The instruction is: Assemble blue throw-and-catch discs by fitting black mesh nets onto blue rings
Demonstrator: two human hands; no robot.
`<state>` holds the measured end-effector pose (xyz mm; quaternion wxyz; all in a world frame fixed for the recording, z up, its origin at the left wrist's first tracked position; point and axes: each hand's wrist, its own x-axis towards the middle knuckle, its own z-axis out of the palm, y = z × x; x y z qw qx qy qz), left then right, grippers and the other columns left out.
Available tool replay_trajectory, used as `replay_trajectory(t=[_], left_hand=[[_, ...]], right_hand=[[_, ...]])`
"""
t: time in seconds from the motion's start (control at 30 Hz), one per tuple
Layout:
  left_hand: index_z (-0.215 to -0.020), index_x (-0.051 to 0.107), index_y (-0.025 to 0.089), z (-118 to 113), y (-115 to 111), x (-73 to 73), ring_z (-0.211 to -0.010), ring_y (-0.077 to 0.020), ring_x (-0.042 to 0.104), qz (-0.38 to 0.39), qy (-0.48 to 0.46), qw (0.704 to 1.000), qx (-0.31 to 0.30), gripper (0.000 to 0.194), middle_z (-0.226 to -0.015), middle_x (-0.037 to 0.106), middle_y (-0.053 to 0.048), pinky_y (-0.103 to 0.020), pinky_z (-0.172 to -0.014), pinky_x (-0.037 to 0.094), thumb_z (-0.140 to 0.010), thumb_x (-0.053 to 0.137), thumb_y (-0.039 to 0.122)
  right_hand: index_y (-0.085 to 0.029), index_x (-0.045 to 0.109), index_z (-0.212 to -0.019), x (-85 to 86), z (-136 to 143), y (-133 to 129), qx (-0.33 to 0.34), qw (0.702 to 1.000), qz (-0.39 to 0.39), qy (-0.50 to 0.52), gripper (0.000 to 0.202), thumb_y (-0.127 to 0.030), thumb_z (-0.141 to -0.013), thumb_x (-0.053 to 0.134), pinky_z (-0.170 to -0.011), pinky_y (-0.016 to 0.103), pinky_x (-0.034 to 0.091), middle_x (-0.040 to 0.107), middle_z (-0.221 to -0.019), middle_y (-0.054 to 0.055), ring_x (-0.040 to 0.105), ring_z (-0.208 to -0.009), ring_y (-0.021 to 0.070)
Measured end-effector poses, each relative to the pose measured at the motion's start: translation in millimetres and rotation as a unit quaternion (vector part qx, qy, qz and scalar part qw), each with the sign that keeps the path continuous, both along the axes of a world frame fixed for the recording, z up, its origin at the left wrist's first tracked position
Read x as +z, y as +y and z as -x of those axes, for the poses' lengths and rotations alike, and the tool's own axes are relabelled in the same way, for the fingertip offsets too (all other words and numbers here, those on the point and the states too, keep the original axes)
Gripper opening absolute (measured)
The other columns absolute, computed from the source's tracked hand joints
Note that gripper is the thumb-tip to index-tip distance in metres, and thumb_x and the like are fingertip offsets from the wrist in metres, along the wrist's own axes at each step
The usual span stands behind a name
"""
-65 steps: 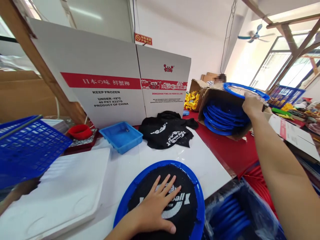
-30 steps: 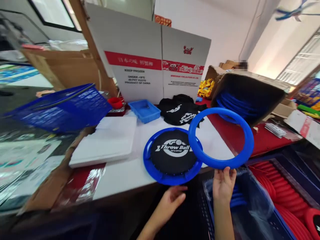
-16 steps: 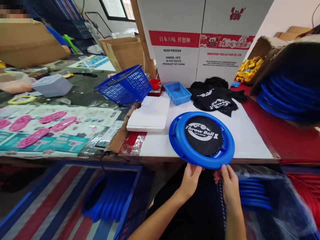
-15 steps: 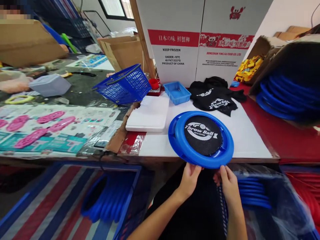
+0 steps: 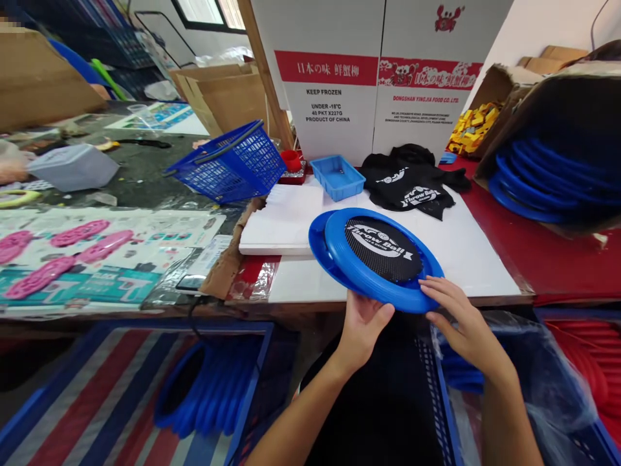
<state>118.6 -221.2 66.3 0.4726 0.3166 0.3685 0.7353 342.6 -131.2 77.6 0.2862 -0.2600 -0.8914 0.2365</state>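
The blue ring [image 5: 359,275] looks light and stiff, a smooth moulded plastic that may slide under dry fingers; the blue frame [image 5: 317,246] beneath it seems equally rigid, while the black mesh [image 5: 383,259] across the middle is probably soft and gives when pressed. With the light-blue tray [image 5: 338,178] as landmark, ring and frame sit on its near side and to its right, tilted and overlapping off-centre above the bench [image 5: 514,226]. The rim is the sound place to take hold, one hand either side of the near edge, keeping off the mesh.

The left hand [image 5: 359,333] grips the near edge from below, thumb along the rim; the right hand [image 5: 468,323] closes on the rim further right, fingers laid over the top and thumb lower down. Black printed cloths [image 5: 420,175] lie just right of the tray.

The left fingertips are hidden under the rim, as is the whole underside, so whether ring and frame are engaged anywhere cannot be told. Far right of the tray, a carton holding more blue rings [image 5: 538,184] is dark inside and cut off.
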Motion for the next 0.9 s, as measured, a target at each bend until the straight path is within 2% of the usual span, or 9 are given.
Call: replay_trajectory(t=[0.1,0.23,0.33,0.4,0.47,0.57,0.67,0.77,0.9], left_hand=[[-0.145,0.054,0.025,3.5,6.1,13.2,-0.135,-0.0288,0.067,-0.002,-0.006,1.000,0.009,0.073,-0.147,0.069,-0.012,-0.045,-0.119,0.053,-0.086,0.092,0.045],[-0.141,0.060,0.028,3.9,5.9,13.2,-0.137,-0.0280,0.066,-0.011,-0.039,0.999,0.017,0.067,-0.143,0.071,-0.008,-0.047,-0.123,0.050,-0.085,0.093,0.044],[-0.137,0.063,0.029,-1.1,0.6,14.0,-0.138,-0.0275,0.065,-0.008,-0.067,0.997,0.024,0.060,-0.138,0.073,-0.005,-0.052,-0.128,0.044,-0.087,0.092,0.042],[-0.136,0.065,0.030,-5.7,-3.3,19.7,-0.136,-0.0275,0.066,-0.004,-0.080,0.996,0.025,0.058,-0.131,0.076,-0.005,-0.054,-0.128,0.043,-0.086,0.093,0.042],[-0.137,0.065,0.030,-9.8,-6.5,29.5,-0.135,-0.0281,0.068,-0.008,-0.095,0.995,0.019,0.059,-0.129,0.077,-0.005,-0.054,-0.125,0.047,-0.086,0.092,0.045],[-0.140,0.064,0.029,-13.7,-9.6,47.3,-0.130,-0.0294,0.071,-0.015,-0.119,0.993,-0.008,0.061,-0.135,0.075,-0.007,-0.053,-0.116,0.057,-0.089,0.090,0.049],[-0.140,0.063,0.029,-16.3,-9.6,61.1,-0.128,-0.0295,0.073,-0.015,-0.136,0.990,-0.031,0.059,-0.138,0.075,-0.007,-0.052,-0.111,0.061,-0.092,0.086,0.052],[-0.144,0.059,0.030,-19.6,-7.4,67.2,-0.127,-0.0299,0.074,-0.018,-0.150,0.988,-0.043,0.063,-0.136,0.075,-0.007,-0.053,-0.111,0.061,-0.092,0.085,0.054],[-0.147,0.056,0.030,-23.3,-5.5,67.8,-0.125,-0.0304,0.075,-0.028,-0.165,0.985,-0.049,0.067,-0.134,0.076,-0.008,-0.055,-0.109,0.062,-0.092,0.086,0.052]], right_hand=[[-0.037,0.053,-0.161,17.6,2.0,2.4,0.030,0.998,0.045,0.010,0.056,-0.022,-0.108,0.062,-0.129,0.055,0.044,0.058,-0.162,0.008,0.052,-0.153,0.0295],[-0.035,0.070,-0.146,43.9,-0.3,8.2,0.039,0.993,0.066,0.085,0.045,-0.021,-0.103,0.070,-0.114,0.049,0.058,0.071,-0.145,0.008,0.067,-0.136,0.0300],[-0.033,0.077,-0.137,66.3,-0.6,13.4,-0.021,0.984,0.062,0.164,0.041,-0.023,-0.098,0.078,-0.107,0.047,0.063,0.078,-0.135,0.006,0.073,-0.127,0.0303],[-0.033,0.079,-0.134,82.9,1.3,15.4,-0.069,0.980,0.056,0.178,0.039,-0.025,-0.095,0.082,-0.105,0.046,0.065,0.080,-0.133,0.005,0.076,-0.123,0.0303],[-0.033,0.080,-0.132,99.8,5.3,15.3,-0.077,0.984,0.043,0.157,0.038,-0.028,-0.094,0.083,-0.105,0.046,0.065,0.080,-0.133,0.004,0.076,-0.122,0.0304],[-0.034,0.080,-0.132,121.5,14.5,11.5,-0.040,0.993,0.024,0.107,0.038,-0.029,-0.095,0.084,-0.109,0.044,0.063,0.080,-0.133,0.004,0.075,-0.124,0.0298],[-0.033,0.080,-0.133,135.4,24.5,4.7,-0.012,0.997,0.035,0.063,0.037,-0.032,-0.096,0.083,-0.109,0.043,0.062,0.081,-0.132,0.005,0.076,-0.122,0.0288],[-0.033,0.080,-0.132,142.1,32.0,-2.3,0.008,0.998,0.050,0.032,0.035,-0.034,-0.098,0.081,-0.104,0.041,0.064,0.081,-0.130,0.005,0.078,-0.117,0.0266],[-0.032,0.078,-0.136,149.8,35.5,-7.2,0.014,0.999,0.039,0.011,0.036,-0.036,-0.101,0.077,-0.104,0.039,0.064,0.079,-0.132,0.005,0.077,-0.118,0.0256]])
